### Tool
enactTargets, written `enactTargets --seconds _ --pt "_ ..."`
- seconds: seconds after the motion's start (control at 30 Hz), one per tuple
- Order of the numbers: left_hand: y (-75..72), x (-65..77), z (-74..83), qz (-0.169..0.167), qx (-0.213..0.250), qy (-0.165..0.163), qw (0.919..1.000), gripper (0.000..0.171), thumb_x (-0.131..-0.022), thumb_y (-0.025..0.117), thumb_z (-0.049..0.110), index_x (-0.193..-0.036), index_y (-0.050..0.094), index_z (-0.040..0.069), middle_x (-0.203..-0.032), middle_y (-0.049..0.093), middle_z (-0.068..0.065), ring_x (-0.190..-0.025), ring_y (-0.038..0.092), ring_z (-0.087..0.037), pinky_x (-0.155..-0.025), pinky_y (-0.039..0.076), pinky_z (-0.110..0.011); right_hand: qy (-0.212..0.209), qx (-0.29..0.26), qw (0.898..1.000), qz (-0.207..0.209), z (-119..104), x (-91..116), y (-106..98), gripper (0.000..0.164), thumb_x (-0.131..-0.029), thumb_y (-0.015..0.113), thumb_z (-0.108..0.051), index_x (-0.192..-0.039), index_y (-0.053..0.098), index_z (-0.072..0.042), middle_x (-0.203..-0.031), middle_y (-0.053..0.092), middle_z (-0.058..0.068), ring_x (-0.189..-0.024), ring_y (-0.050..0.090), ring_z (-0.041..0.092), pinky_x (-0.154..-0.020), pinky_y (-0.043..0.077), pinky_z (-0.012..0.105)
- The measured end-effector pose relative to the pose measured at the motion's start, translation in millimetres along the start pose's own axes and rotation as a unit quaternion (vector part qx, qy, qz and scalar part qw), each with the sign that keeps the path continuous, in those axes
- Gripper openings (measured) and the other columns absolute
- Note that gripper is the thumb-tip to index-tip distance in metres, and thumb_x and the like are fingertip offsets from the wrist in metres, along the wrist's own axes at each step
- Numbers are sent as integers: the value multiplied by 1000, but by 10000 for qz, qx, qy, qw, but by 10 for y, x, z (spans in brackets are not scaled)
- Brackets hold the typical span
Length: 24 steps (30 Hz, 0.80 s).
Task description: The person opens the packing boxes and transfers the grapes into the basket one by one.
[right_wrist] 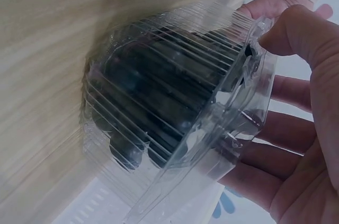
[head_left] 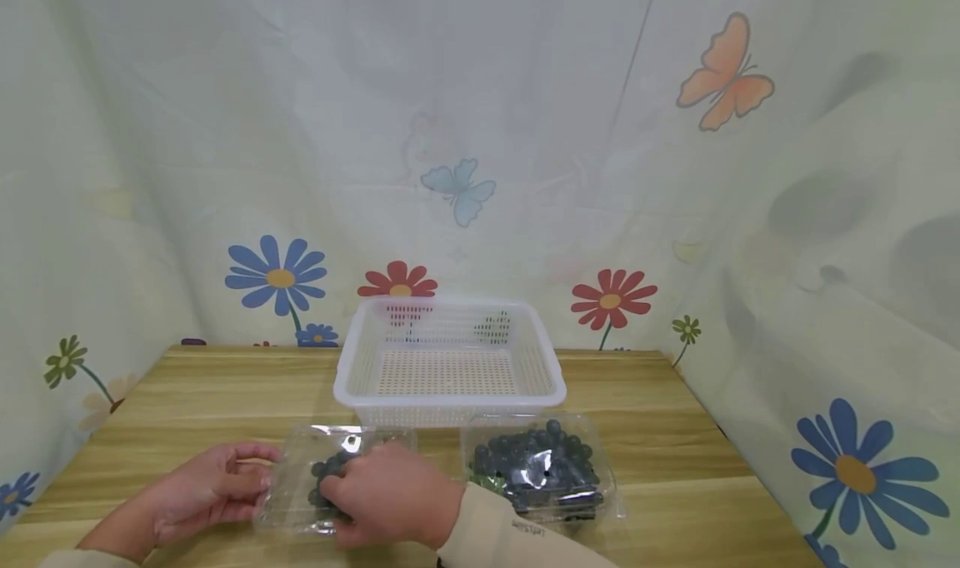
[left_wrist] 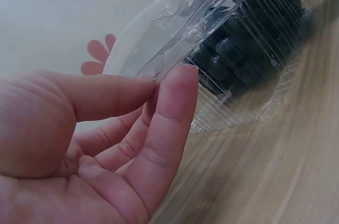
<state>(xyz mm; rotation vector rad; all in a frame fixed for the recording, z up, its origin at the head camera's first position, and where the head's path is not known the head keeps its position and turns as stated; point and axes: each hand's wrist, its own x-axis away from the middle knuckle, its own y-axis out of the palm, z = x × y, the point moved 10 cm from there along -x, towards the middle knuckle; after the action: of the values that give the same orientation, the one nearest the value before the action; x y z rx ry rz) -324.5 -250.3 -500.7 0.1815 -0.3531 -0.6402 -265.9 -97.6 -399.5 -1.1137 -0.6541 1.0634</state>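
A clear plastic clamshell box (head_left: 295, 455) of dark grapes (head_left: 322, 470) sits at the table's near left in the head view. At its left edge my left hand (head_left: 212, 489) pinches the plastic rim (left_wrist: 177, 57) between thumb and index fingertips, with the other fingers bent behind. From the right, my right hand (head_left: 397, 497) reaches over the box and covers part of the grapes. In the right wrist view its thumb (right_wrist: 291, 30) holds the rim's edge while the other fingers (right_wrist: 286, 131) lie across the lid (right_wrist: 246, 128), which rests over the grapes.
A second clear box of dark grapes (head_left: 536, 468) stands to the right, close to my right sleeve (head_left: 510, 535). Behind both boxes is a white perforated basket (head_left: 450, 401). A flowered curtain (head_left: 525, 176) hangs beyond the wooden table (head_left: 675, 443).
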Motion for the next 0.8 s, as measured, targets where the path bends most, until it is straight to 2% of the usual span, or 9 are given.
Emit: enactTargets --seconds 0.17,0.5,0.8 --pt "45 7 8 -139 24 43 9999 23 -105 52 6 -126 56 17 -107 73 -1 -97 71 -13 -88 62 -32 -109 79 9999 17 -41 -26 -22 17 -88 69 -46 -90 60 -31 -67 58 -19 -53 48 -1 -47 39 20" --pt "79 17 7 -315 62 143 9994 24 -106 49 5 -125 56 18 -111 74 -3 -101 72 -15 -88 62 -31 -63 80 9998 -150 -43 -77 7 15 -88 69 -44 -90 59 -32 -65 52 -20 -51 45 -1 -44 36 20" --pt "72 1 -9 -251 104 56 9996 24 -106 51 5 -125 55 18 -108 75 -2 -100 72 -15 -87 62 -31 -64 448 9990 13 -56 -130 16 16 -90 66 -45 -87 58 -33 -65 53 -19 -51 46 0 -43 36 21"
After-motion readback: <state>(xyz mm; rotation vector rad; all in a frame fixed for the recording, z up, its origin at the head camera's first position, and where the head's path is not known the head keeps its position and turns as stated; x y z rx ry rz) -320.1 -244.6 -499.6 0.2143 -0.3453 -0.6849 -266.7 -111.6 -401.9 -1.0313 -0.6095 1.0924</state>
